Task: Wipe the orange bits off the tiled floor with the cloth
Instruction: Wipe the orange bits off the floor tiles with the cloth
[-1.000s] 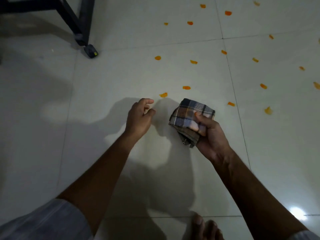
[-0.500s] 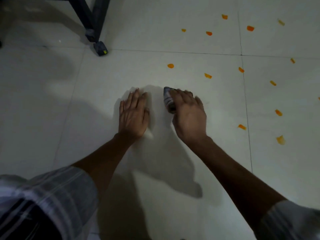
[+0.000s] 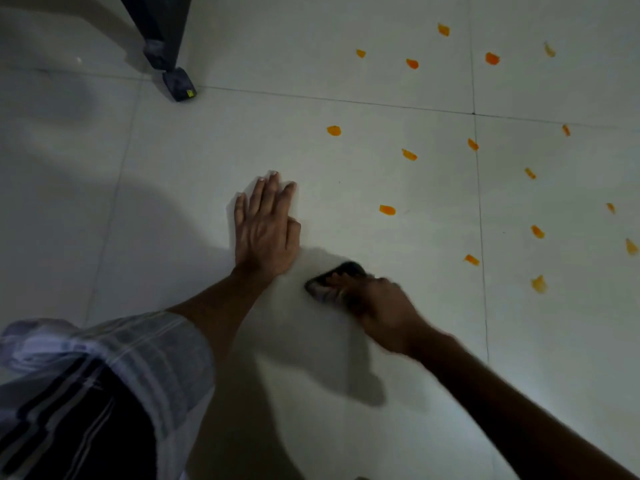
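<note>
Pale glossy tiles made up the tiled floor [image 3: 346,341], dimly lit, with a dark furniture leg [image 3: 162,36] at the upper left of the frame and the orange bits [image 3: 387,209] scattered across the upper right and right. At centre frame the left hand [image 3: 265,230] lay flat on the tile, fingers straight and together, apparently bracing the person. Just right of and below it, the right hand [image 3: 377,306] was blurred but seemed to grip the bunched cloth [image 3: 330,284] against the floor, on a stretch with no bits showing. The step in hand looked like the wiping stroke itself, at an early stage, since most of the bits remained. The next move would call for sweeping the cloth up and right toward the nearest bit, keeping pressure down so the piece was gathered rather than smeared.
</note>
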